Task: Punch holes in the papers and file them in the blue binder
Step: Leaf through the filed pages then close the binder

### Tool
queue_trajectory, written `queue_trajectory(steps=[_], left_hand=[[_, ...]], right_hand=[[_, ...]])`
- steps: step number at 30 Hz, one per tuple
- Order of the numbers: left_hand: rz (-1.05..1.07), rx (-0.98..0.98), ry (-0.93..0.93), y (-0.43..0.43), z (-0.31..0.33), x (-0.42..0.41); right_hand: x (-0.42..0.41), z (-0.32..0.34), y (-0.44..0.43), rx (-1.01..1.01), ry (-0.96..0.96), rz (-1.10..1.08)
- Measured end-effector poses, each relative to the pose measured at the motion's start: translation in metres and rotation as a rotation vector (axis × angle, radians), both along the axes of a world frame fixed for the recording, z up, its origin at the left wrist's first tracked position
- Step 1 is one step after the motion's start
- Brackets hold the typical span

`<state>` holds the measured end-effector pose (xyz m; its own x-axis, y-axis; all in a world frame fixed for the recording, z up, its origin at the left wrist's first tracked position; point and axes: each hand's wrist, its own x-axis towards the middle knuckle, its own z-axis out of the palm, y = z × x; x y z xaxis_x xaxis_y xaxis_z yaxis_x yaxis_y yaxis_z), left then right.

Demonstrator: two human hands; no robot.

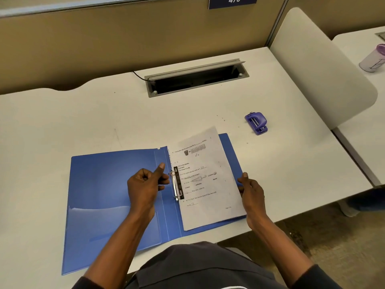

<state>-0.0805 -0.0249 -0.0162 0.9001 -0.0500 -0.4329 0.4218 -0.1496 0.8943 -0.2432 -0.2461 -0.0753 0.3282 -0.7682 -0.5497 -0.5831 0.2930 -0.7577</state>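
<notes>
Lying open on the table (62,122), the blue binder (108,195) carries the papers (206,184) on its right half, at the rings (176,185). The left hand (143,184) is curled beside the rings, thumb up; whether it touches them I cannot tell. The right hand (251,188) pinches the sheets' right edge. The paper looks thin and floppy, so holding both edges seems wise.

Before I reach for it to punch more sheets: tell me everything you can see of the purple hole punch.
The hole punch is small, purple and plastic-looking, with a rounded lever on a flat base and two thin metal rods showing on top. It sits flat on the white desk, turned at an angle, beyond and to the right of the open blue binder. Nothing touches it; both hands are at the binder. A few small specks lie on the desk near it.
</notes>
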Motion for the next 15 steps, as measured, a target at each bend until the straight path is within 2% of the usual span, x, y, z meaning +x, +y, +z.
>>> queue_trajectory(steps=[6, 9, 13, 15], left_hand=[[0.115, 0.178, -0.079, 0.033, -0.015, 0.020], [0.126, 0.373, -0.177, 0.052, -0.017, 0.031], [0.123, 0.680, -0.328, 0.078, -0.017, 0.049], [0.146, 0.844, -0.349, 0.088, -0.015, 0.056]], right_hand=[[0.001, 0.000, -0.003, -0.039, 0.005, 0.052], [0.001, -0.001, -0.003, -0.104, 0.073, 0.143], [0.002, -0.002, -0.002, -0.294, 0.217, 0.223], [0.003, -0.002, -0.002, -0.361, 0.235, 0.244]])
